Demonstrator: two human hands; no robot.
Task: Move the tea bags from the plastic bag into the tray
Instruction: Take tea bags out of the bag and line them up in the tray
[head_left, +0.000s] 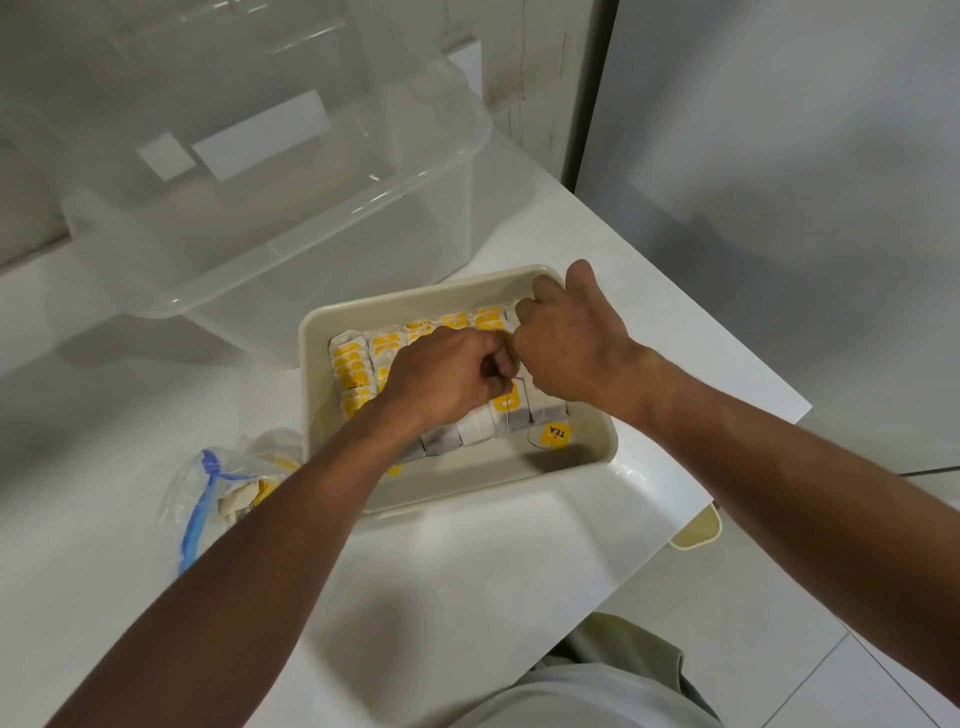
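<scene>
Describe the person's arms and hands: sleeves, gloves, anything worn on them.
The left hand and right hand wear no gloves. Both forearms are uncovered right to the frame's edge, so no sleeves show. Neither wrist carries a watch or bracelet, and no ring shows on the visible fingers. The only clothing in view is a pale greyish garment at the bottom edge.

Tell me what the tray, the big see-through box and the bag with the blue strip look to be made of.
Tray: probably cream plastic, smooth and slightly glossy, with a moulded rounded rim and corners.
Box: clear rigid plastic; the table shows through it and highlights run along its rim.
Bag: thin clear plastic film, crinkled, with a blue zip strip.
</scene>
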